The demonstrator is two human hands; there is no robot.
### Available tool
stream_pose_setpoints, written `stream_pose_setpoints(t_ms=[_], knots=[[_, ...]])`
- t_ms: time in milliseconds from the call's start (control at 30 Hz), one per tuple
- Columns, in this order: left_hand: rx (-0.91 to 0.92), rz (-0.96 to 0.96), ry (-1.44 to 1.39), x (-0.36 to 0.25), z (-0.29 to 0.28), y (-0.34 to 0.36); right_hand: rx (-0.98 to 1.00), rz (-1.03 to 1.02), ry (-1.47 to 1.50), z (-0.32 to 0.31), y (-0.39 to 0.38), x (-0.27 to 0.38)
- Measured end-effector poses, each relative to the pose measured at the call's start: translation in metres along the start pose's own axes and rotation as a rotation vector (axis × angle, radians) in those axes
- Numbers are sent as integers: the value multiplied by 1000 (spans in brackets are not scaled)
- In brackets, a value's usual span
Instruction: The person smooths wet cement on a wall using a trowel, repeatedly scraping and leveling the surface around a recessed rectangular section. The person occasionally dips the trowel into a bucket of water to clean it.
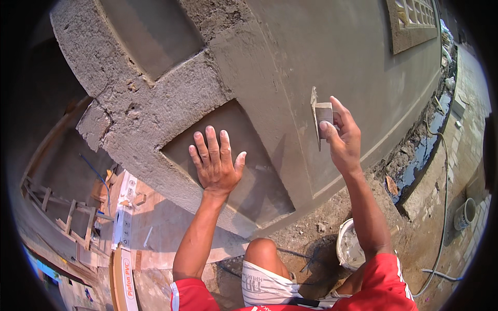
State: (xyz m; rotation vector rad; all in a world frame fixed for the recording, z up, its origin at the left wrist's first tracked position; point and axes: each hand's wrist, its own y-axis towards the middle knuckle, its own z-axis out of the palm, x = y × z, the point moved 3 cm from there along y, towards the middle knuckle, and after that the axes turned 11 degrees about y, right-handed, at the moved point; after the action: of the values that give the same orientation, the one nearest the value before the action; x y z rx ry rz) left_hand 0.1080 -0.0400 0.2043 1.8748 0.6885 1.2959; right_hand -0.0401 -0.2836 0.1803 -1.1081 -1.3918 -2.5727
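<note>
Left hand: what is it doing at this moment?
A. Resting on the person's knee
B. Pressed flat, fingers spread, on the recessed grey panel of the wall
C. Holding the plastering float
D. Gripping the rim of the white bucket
B. The left hand lies open with fingers spread on the recessed panel of the plastered wall, while the right hand holds the float and the white bucket stands untouched on the ground.

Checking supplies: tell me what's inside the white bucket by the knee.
The white bucket holds grey wet mortar along its inner wall. The right forearm covers part of the opening, so its depth stays hidden.
</note>
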Motion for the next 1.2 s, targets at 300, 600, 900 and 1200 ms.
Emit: stream_pose_setpoints(t_ms=[300, 600, 900, 1200], knots=[[15, 4, 13, 0, 2, 0, 312, 183, 214, 53, 115, 34], [-4, -3, 13, -2, 1, 1, 248, 416, 164, -2, 5, -26], [8, 3, 10, -1, 1, -1, 55, -526, -467, 73, 103, 65], [-3, -4, 2, 1, 2, 2, 336, -332, -588, 29, -20, -2]])
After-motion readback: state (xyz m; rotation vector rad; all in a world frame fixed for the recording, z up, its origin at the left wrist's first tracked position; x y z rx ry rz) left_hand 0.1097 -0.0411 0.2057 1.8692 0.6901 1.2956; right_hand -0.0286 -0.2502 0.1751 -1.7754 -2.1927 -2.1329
